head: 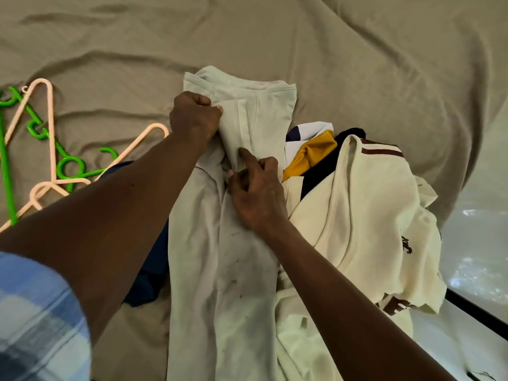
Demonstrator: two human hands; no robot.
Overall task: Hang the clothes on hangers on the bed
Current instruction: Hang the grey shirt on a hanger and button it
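1. Left hand, at the centre of the frame, is clenched round a bunched fold near the top of a pale grey garment.
2. Right hand lies just below it on the same garment, index finger straight and touching the cloth. The other fingers are curled, and I cannot tell whether they pinch the fabric.
3. That garment runs from the frame's lower edge to the middle, with dark smudges on its lower half.
4. To its right lies a heap: a cream shirt with maroon stripes, against a yellow cloth.
5. A dark navy cloth lies under the left forearm.
6. At the left edge, peach hangers and green hangers lie tangled together.
7. All of it rests on the wrinkled tan bed sheet.
8. A blue checked sleeve fills the lower left corner.
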